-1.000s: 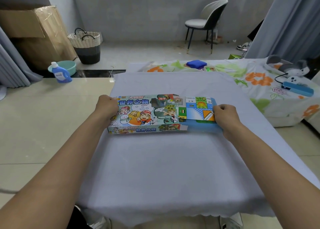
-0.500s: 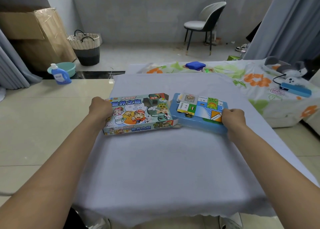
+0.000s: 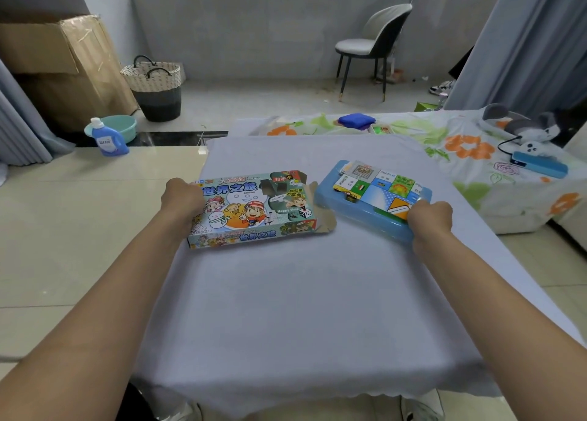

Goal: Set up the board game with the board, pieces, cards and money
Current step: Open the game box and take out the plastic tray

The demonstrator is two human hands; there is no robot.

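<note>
On a tabletop [image 3: 305,309] draped in a pale lavender cloth: a colourful game box [image 3: 254,212] left of centre and a blue plastic tray [image 3: 365,212] just to its right, the two apart with a narrow strip of cloth between them. Left hand [image 3: 182,198] closed around the box's left end, fingers curled over that edge and hidden against the cardboard, thumb side up; box lying flat, its right-end flaps [image 3: 325,222] hanging open toward the tray. Right hand [image 3: 430,217] gripping the tray's near right corner, fingers [image 3: 416,206] wrapped over the rim and pressing onto the folded game board [image 3: 379,187] resting on top of the tray; near edge of the tray seemingly tilted a little off the cloth, though hard to say for certain. Folded board showing printed squares in green, orange, blue and white, covering most of the tray's top; contents beneath it hidden. Both forearms reaching in from the bottom corners. Behind the tabletop, a bed with a floral sheet [image 3: 470,153], a blue cloth bundle [image 3: 355,120] on it; farther back, a grey chair [image 3: 374,44], a woven basket [image 3: 155,83], a cardboard box [image 3: 60,67] and a blue detergent bottle [image 3: 108,139] on the floor.
</note>
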